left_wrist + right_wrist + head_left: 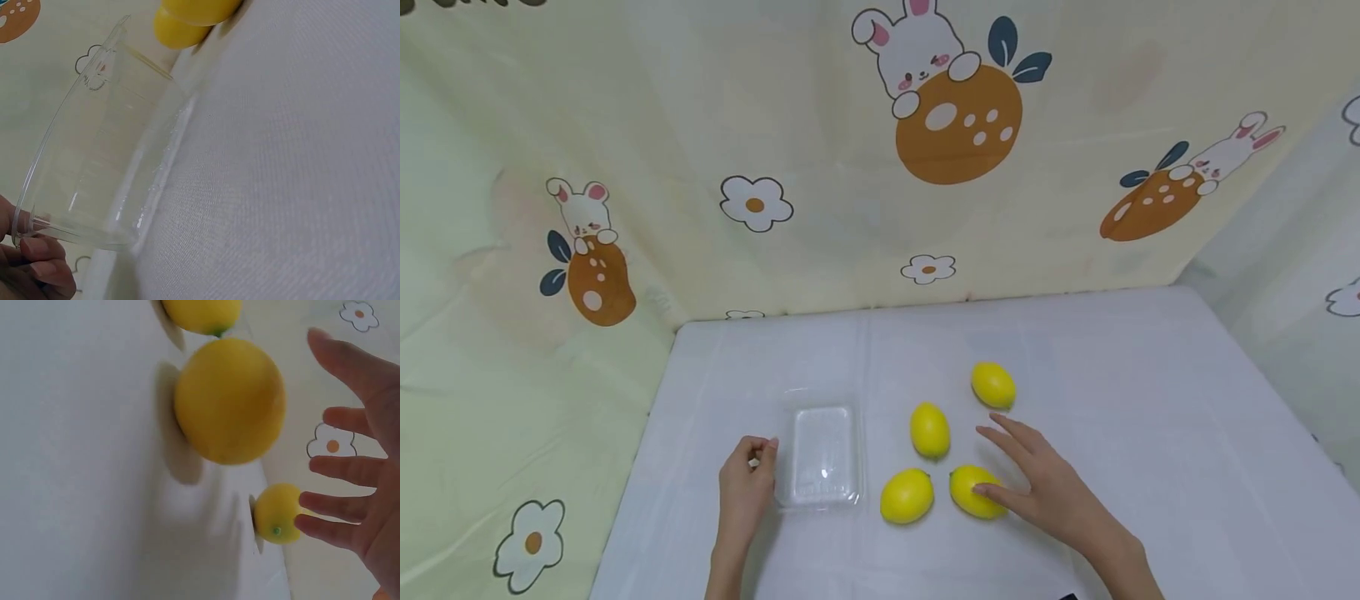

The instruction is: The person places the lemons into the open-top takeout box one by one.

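A clear plastic container (823, 454) lies on the table to the left, open side up. My left hand (747, 483) pinches its left rim between thumb and fingers; the left wrist view shows the fingertips (47, 269) at the rim of the container (106, 144). With fingers spread, my right hand (1048, 487) hovers over the front right lemon (972, 490), the thumb overlapping it in the head view. In the right wrist view a gap shows between that hand (369, 469) and the large near lemon (230, 400).
Three more lemons lie on the white-covered table (1112, 367): a front left lemon (907, 497) close to the container, a middle lemon (930, 431) and a back lemon (993, 385). Behind the table hangs a printed cream curtain (820, 125).
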{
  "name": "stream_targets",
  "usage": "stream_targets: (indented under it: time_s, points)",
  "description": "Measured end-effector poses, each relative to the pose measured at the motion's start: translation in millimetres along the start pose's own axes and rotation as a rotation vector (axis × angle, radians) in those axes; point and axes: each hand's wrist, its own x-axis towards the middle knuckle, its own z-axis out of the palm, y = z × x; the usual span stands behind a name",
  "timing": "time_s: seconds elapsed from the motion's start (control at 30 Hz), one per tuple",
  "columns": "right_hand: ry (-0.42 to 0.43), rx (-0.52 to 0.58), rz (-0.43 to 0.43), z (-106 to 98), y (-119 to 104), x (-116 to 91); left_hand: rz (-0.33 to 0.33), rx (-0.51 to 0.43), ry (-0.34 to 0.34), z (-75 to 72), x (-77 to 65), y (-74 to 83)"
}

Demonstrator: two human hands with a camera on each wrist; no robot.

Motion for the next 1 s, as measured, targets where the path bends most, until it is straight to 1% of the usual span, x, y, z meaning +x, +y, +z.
stream_targets:
  time_s: [0.1, 0.2, 0.27, 0.37, 0.47, 0.53, 0.7, 1.0]
  points:
    - [-0.044, -0.016, -0.023, 6, -8, -3, 0.004, -0.005, -0.005, -1.0, -0.5, 0.6]
    - [-0.090, -0.002, -0.021, 11, -17, -5, 0.001, -0.009, -0.001, -1.4, -0.7, 0.6]
    - [-0.129, 0.004, -0.004, 14, -22, -5, -0.001, -0.009, 0.000, -1.3, -0.7, 0.4]
    - [-0.197, 0.017, 0.045, 16, -28, -4, -0.001, -0.009, -0.005, -0.6, -0.2, -0.2]
    - [-0.247, 0.005, 0.075, 17, -31, -2, 0.000, -0.005, -0.009, 0.3, 0.4, -1.2]
    - [-0.253, -0.014, 0.070, 18, -32, -2, -0.001, 0.003, -0.002, 1.1, 0.6, -1.4]
    - [-0.218, -0.066, 0.027, 19, -33, -2, 0.002, 0.016, 0.009, 1.8, 0.6, -1.4]
    - [-0.260, -0.049, 0.071, 20, -34, -1, -0.006, 0.000, -0.007, 1.0, -0.8, -1.5]
